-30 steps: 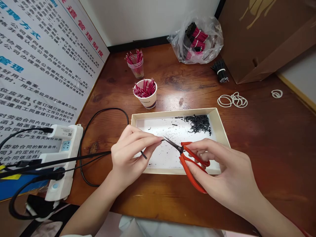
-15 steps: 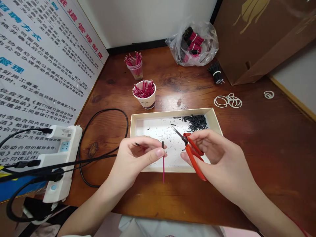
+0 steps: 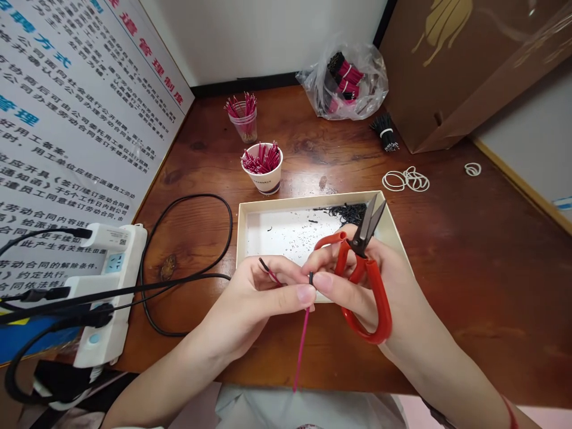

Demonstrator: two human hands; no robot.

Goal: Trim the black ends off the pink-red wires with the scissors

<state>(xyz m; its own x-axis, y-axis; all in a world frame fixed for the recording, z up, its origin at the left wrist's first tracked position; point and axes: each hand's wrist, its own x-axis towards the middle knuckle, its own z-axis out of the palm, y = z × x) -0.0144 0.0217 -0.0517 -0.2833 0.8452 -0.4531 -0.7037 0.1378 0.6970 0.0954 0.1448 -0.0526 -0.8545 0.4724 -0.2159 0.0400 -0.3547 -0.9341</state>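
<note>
A thin pink wire [image 3: 302, 348] with a black sleeve on its upper end is pinched between the thumb and fingers of my left hand [image 3: 263, 298]. Another black-tipped end pokes out behind that thumb. My right hand [image 3: 400, 298] keeps red-handled scissors [image 3: 381, 298] hooked in its fingers, blades parted and pointing up and away. Its thumb and a fingertip close on the wire's black end, touching my left fingertips. Below both hands lies a shallow cream box [image 3: 240, 238] with a white bottom, holding a heap of black cut pieces [image 3: 351, 213] and small scraps.
Behind the box stand a paper cup [image 3: 269, 182] and a clear plastic cup [image 3: 245, 130], both full of pink wires. Farther right are a plastic bag [image 3: 373, 89] of wire bundles, a black bundle [image 3: 385, 134] and white rubber bands [image 3: 406, 179]. A power strip [image 3: 114, 286] with black cables sits left.
My right hand has moved left to meet my left hand and grip the black end. The scissors have swung round to point up and right. More pink wire now hangs below.
</note>
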